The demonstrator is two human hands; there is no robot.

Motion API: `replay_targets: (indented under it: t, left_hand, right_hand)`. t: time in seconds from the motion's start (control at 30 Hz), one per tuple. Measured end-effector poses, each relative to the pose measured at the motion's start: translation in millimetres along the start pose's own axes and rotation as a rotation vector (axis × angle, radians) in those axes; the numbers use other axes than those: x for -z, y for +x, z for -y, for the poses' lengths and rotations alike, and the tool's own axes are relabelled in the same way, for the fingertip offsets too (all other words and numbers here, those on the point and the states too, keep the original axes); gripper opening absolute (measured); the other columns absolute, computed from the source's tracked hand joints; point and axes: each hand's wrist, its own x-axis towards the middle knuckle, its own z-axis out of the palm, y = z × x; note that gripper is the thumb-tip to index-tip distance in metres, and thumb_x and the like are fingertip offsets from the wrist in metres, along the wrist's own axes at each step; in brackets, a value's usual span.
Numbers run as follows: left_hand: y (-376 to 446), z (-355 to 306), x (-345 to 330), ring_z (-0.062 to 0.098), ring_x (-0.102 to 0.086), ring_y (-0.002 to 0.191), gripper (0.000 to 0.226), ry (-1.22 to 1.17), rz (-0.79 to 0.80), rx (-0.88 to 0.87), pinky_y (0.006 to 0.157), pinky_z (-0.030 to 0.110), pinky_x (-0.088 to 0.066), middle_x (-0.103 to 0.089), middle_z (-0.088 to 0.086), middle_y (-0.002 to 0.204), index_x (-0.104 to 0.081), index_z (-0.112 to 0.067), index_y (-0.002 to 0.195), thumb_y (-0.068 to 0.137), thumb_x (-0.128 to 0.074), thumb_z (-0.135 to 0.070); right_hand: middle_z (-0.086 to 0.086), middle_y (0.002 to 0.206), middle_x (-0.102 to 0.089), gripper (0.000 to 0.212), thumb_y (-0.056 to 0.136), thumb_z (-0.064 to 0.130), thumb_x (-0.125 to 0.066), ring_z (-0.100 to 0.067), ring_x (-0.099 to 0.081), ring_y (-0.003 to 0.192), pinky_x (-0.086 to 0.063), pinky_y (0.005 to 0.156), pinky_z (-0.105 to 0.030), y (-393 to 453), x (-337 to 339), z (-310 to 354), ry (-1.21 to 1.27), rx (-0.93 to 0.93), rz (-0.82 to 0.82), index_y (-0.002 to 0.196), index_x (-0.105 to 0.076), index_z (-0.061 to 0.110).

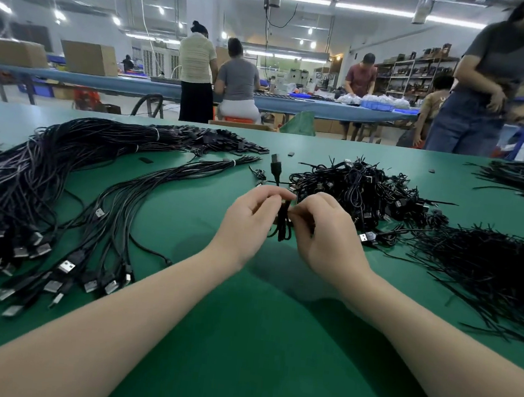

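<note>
My left hand [249, 221] and my right hand [324, 236] meet over the middle of the green table [256, 342]. Between them they hold a folded black USB cable [282, 224], fingers of both hands curled round its bundled loops. The cable's plug end [275, 164] sticks up above my hands. A thin black tie seems to cross the bundle near my fingertips, but my fingers hide most of it.
Long loose USB cables [70, 212] fan out at the left, plugs toward me. A heap of coiled cables [367, 192] lies just right of my hands, and a pile of black ties [487, 271] further right. People work at another bench behind.
</note>
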Motion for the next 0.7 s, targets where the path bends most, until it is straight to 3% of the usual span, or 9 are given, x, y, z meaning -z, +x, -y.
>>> replay_targets:
  t: [0.1, 0.17, 0.3, 0.37, 0.43, 0.5, 0.57, 0.6, 0.7]
  left_hand:
    - [9, -3, 3, 0.009, -0.056, 0.056, 0.034, -0.054, 0.089, 0.23, 0.059, 0.024, -0.049, -0.06, 0.003, 0.078, -0.066, -0.023, 0.102, 0.092, -0.039, -0.007]
    - [8, -2, 4, 0.006, -0.055, 0.053, 0.037, -0.082, 0.2, 0.281, 0.058, 0.02, -0.049, -0.06, 0.0, 0.075, -0.065, -0.014, 0.113, 0.09, -0.041, 0.002]
    - [6, 1, 11, 0.008, -0.056, 0.071, 0.039, 0.107, 0.258, 0.121, 0.069, 0.019, -0.047, -0.064, -0.004, 0.089, -0.062, -0.016, 0.124, 0.09, -0.056, 0.002]
    - [6, 2, 12, 0.012, -0.059, 0.091, 0.043, 0.221, 0.238, 0.036, 0.083, 0.019, -0.047, -0.06, -0.003, 0.111, -0.061, -0.019, 0.127, 0.087, -0.065, -0.005]
    - [7, 5, 12, 0.01, -0.056, 0.107, 0.037, 0.328, 0.216, -0.076, 0.095, 0.018, -0.043, -0.058, -0.003, 0.118, -0.066, -0.019, 0.121, 0.086, -0.068, -0.009]
    - [7, 8, 12, 0.001, -0.06, 0.095, 0.018, 0.296, 0.211, -0.136, 0.087, 0.018, -0.044, -0.067, -0.011, 0.098, -0.071, -0.018, 0.104, 0.088, -0.067, -0.012]
    - [4, 7, 11, -0.001, -0.064, 0.074, 0.007, 0.137, 0.186, -0.062, 0.073, 0.018, -0.047, -0.068, -0.015, 0.074, -0.068, -0.021, 0.094, 0.093, -0.061, -0.019]
    - [4, 7, 9, 0.005, -0.067, 0.068, 0.007, 0.058, 0.165, -0.013, 0.069, 0.021, -0.049, -0.068, -0.012, 0.07, -0.062, -0.022, 0.1, 0.095, -0.058, -0.023]
    - [3, 2, 2, 0.017, -0.067, 0.058, 0.039, -0.132, 0.113, 0.203, 0.051, 0.022, -0.049, -0.069, -0.002, 0.063, -0.032, -0.035, 0.125, 0.095, -0.056, -0.027]
  right_hand:
    - [-0.015, 0.078, -0.059, 0.004, 0.083, -0.004, -0.059, -0.034, -0.056, 0.069, -0.046, 0.058, -0.037, 4, 5, 5, -0.112, 0.129, -0.024, 0.082, -0.063, -0.003]
    - [-0.017, 0.079, -0.059, 0.006, 0.079, -0.006, -0.058, -0.035, -0.056, 0.07, -0.046, 0.06, -0.037, 4, 9, 3, -0.146, 0.131, -0.029, 0.082, -0.062, -0.004]
    - [-0.014, 0.084, -0.059, 0.01, 0.078, -0.008, -0.061, -0.034, -0.056, 0.076, -0.048, 0.064, -0.041, 0, 8, 0, -0.062, 0.042, -0.046, 0.086, -0.063, -0.004]
    - [-0.013, 0.085, -0.059, 0.004, 0.083, -0.005, -0.061, -0.033, -0.057, 0.079, -0.049, 0.065, -0.045, 0, 4, 2, -0.005, 0.009, -0.059, 0.086, -0.063, -0.003]
    - [-0.012, 0.085, -0.059, 0.002, 0.084, -0.004, -0.061, -0.031, -0.057, 0.078, -0.049, 0.066, -0.044, 2, 3, 3, 0.028, -0.011, -0.066, 0.085, -0.062, -0.003]
    - [-0.008, 0.084, -0.058, 0.004, 0.084, -0.004, -0.06, -0.028, -0.056, 0.077, -0.047, 0.067, -0.037, 3, 3, 4, 0.046, -0.018, -0.067, 0.084, -0.062, 0.0]
    - [-0.004, 0.083, -0.057, 0.004, 0.085, -0.002, -0.061, -0.024, -0.055, 0.077, -0.046, 0.068, -0.032, 3, 3, 4, 0.055, -0.027, -0.068, 0.084, -0.062, 0.002]
    - [-0.004, 0.083, -0.057, 0.004, 0.087, 0.0, -0.061, -0.023, -0.055, 0.077, -0.047, 0.068, -0.033, 3, 2, 4, 0.052, -0.025, -0.062, 0.084, -0.063, 0.002]
    - [-0.011, 0.079, -0.057, 0.007, 0.088, 0.0, -0.061, -0.029, -0.054, 0.073, -0.047, 0.063, -0.041, 0, 1, 4, 0.003, 0.022, -0.04, 0.082, -0.063, -0.001]
